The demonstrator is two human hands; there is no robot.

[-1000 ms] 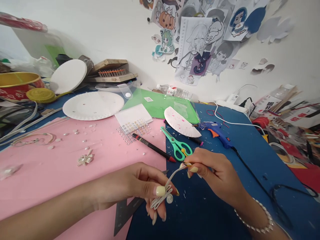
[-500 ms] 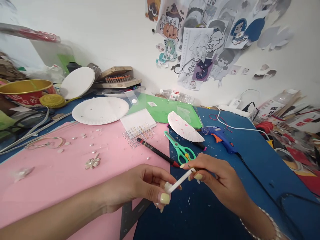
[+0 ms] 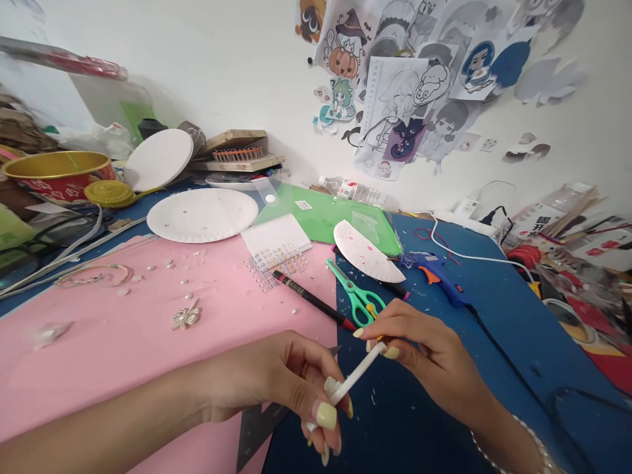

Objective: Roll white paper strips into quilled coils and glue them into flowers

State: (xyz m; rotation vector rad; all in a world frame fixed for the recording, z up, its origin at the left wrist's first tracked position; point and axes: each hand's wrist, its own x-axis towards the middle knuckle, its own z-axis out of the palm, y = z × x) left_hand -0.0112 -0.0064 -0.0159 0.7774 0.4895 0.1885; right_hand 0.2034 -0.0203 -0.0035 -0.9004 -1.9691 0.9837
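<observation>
Both hands hold one white paper strip (image 3: pixel 356 374) above the blue mat. My left hand (image 3: pixel 286 388) pinches its coiled lower end between thumb and fingers. My right hand (image 3: pixel 424 355) pinches the upper end, and the strip runs taut and straight between the two. Green scissors (image 3: pixel 356 297) and a black-and-red pen (image 3: pixel 312 299) lie just beyond my right hand. A small finished paper coil flower (image 3: pixel 185 317) rests on the pink sheet (image 3: pixel 123 342).
A blue glue gun (image 3: pixel 434 273) with its cord lies at the right. A folded paper plate (image 3: pixel 366 253), a whole paper plate (image 3: pixel 202 216), a gem sticker sheet (image 3: pixel 275 247) and a green sheet (image 3: pixel 320 214) sit farther back. A dark ruler (image 3: pixel 257 431) lies under my left hand. Clutter lines both sides.
The strip, loosely curled a second ago, is now pulled straight between both hands. My left hand turned the coiled end and dropped slightly. The view shifted a little.
</observation>
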